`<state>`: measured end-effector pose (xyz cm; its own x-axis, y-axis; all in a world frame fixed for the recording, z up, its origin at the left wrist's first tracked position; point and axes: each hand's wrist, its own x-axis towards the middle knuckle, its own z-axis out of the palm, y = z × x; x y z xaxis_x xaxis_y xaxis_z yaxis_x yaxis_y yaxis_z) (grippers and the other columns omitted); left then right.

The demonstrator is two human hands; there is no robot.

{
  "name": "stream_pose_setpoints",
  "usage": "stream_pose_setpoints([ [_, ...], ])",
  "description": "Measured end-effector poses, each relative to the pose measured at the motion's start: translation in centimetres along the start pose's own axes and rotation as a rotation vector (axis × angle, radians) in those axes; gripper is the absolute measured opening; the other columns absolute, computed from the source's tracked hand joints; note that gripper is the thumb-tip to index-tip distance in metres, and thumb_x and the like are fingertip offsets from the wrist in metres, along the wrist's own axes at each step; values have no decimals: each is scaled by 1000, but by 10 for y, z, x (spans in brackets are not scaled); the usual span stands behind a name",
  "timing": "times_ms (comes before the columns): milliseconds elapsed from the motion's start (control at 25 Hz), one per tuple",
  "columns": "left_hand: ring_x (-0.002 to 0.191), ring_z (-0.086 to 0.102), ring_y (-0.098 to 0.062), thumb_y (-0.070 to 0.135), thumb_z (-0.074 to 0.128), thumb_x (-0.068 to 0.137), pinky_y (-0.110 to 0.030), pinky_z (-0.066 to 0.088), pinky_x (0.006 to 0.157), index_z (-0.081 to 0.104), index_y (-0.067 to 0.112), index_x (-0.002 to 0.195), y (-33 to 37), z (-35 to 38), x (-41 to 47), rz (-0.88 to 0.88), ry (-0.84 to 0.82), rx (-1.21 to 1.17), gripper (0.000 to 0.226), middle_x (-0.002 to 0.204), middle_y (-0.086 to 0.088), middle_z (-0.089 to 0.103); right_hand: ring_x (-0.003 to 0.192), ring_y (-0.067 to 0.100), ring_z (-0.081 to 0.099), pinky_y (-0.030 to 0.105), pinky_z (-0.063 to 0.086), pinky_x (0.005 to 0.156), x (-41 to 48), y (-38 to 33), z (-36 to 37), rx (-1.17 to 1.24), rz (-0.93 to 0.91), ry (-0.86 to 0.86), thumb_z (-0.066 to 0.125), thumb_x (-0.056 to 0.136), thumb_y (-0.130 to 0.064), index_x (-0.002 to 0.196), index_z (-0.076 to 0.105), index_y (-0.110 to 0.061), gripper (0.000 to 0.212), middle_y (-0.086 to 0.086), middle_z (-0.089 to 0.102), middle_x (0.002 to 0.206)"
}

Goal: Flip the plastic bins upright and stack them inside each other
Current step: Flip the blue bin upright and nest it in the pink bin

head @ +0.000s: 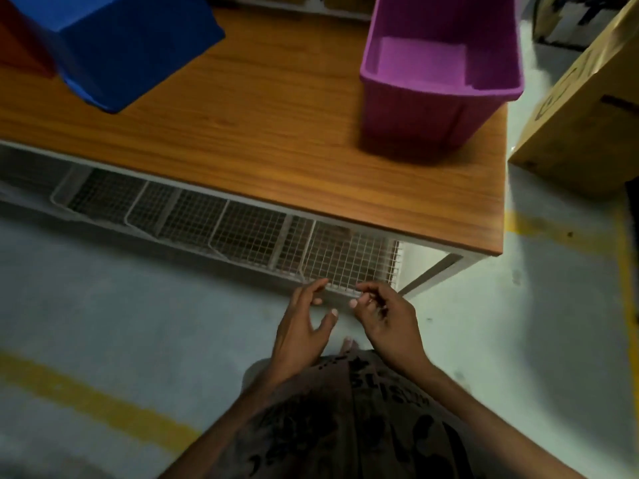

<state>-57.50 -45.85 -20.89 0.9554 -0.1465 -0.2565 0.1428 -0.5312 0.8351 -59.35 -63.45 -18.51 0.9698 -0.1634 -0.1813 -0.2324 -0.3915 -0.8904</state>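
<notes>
Two empty hands held low in front of a wood-grain table (259, 115) bearing plastic bins.

The left hand (304, 326) is spread wide with fingers relaxed; the right hand (383, 319), just beside it, has loosely curled fingers and grips nothing. The purple rectangular plastic bin (408, 115) stands upright near the table's right end. The blue plastic bin (131, 53) rests base uppermost at the far left, well apart from the purple one. A red bin (20, 46) is beside the blue one, mostly cropped. White wire-mesh baskets (249, 233) hang under the tabletop.
</notes>
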Motion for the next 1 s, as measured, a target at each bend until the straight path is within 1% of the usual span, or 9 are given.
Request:
stream_pose_setpoints([
  [120,113,53,4,32,67,94,-25,48,90,47,44,139,-26,-14,-17,-79,30,31,51,130,24,48,88,4,65,14,48,71,-1,1,26,-83,-14,-105,70,94,-32,112,68,-28,18,-12,69,92],
  [320,111,55,-1,27,67,93,-29,49,90,54,40,132,-59,-62,-28,-142,175,-31,44,128,19,53,86,0,63,17,48,70,3,-16,87,-223,-82,-222,67,95,-36,115,69,-26,23,-15,67,90],
  [480,112,56,0,29,67,93,-31,52,90,54,39,132,-104,-123,-45,-186,235,-52,42,130,20,53,85,-1,62,23,50,71,5,-47,162,-277,-117,-257,63,95,-40,114,68,-29,22,-17,66,91],
  [600,114,56,-1,31,67,94,-31,51,91,53,40,132,-152,-204,-71,-221,340,-108,42,130,20,53,86,2,61,31,53,75,-5,-89,251,-293,-220,-291,62,95,-43,116,68,-27,27,-18,63,91],
  [680,116,55,-1,32,67,94,-29,49,92,53,39,133,-160,-236,-75,-205,390,-113,42,130,20,53,90,5,62,36,54,78,-10,-107,280,-264,-277,-257,62,95,-47,116,67,-27,29,-19,62,94],
  [760,119,54,-1,31,67,95,-28,47,94,52,35,136,-173,-284,-79,-177,473,-113,44,131,17,54,94,4,61,34,54,81,-16,-132,324,-245,-344,-250,62,97,-49,119,65,-27,31,-18,62,100],
  [880,124,52,-7,29,66,95,-27,45,98,52,30,140,-190,-353,-74,-103,574,19,47,137,11,52,97,3,59,28,50,84,-16,-180,383,-243,-447,-283,63,98,-47,121,64,-26,32,-16,60,103],
  [960,123,53,-5,28,66,96,-22,46,96,52,30,140,-198,-385,-68,-83,590,-1,46,136,12,51,96,5,61,26,50,80,-10,-208,411,-196,-445,-324,65,96,-45,120,64,-27,30,-18,62,102],
  [1000,121,53,-3,29,66,96,-20,46,93,53,32,138,-204,-396,-64,-87,591,-41,44,134,14,52,95,8,63,25,51,77,-5,-218,424,-139,-404,-354,67,95,-45,119,65,-29,28,-17,64,100],
])
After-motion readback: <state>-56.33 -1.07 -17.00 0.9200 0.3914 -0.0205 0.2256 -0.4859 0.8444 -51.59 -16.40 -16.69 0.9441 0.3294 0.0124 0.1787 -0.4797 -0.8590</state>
